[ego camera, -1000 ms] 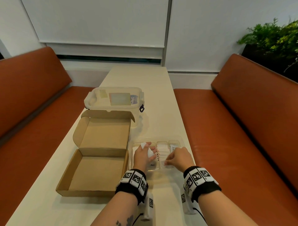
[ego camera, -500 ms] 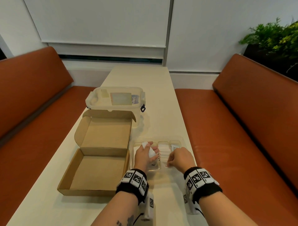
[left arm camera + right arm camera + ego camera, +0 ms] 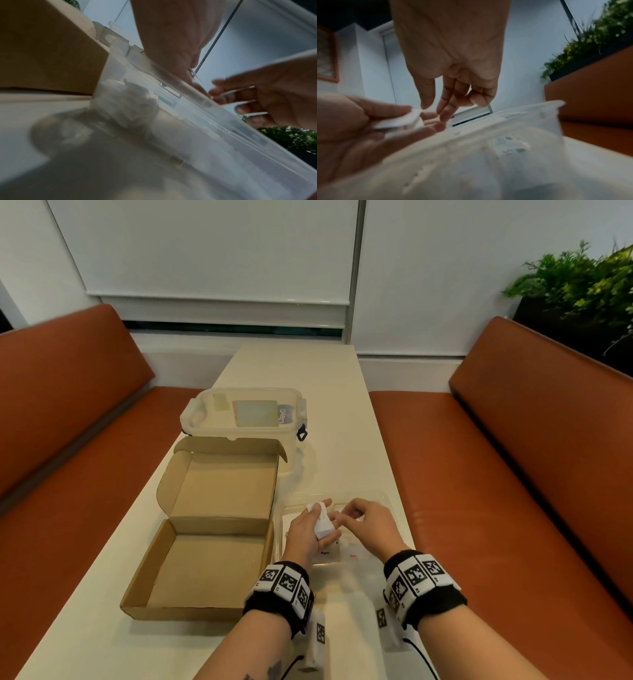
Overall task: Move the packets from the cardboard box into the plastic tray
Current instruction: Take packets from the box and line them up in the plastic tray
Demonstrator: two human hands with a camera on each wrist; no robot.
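The open cardboard box [image 3: 205, 542] lies empty on the left of the table. To its right stands the clear plastic tray [image 3: 376, 494], with white packets [image 3: 325, 556] lying in its near part. Above the tray my left hand [image 3: 329, 518] grips a small stack of white packets [image 3: 321, 525]. In the right wrist view the stack [image 3: 397, 120] sits between that hand's thumb and fingers [image 3: 419, 119]. My right hand [image 3: 342, 516] hovers beside it. Its thumb and fingertips [image 3: 434, 109] are extended, reach the stack's top corner and hold nothing. The left wrist view shows the tray wall [image 3: 188, 121] and box side [image 3: 51, 54].
A lidded clear plastic container [image 3: 243, 412] stands just behind the box. Orange benches flank the narrow table on the left [image 3: 68, 440] and the right [image 3: 513, 474]. A green plant [image 3: 582, 278] sits behind the right bench. The tray lies close to the table's right edge.
My right hand has come up from the tray's middle and moved left to the stack in my left hand. The left hand has kept its hold on the packets.
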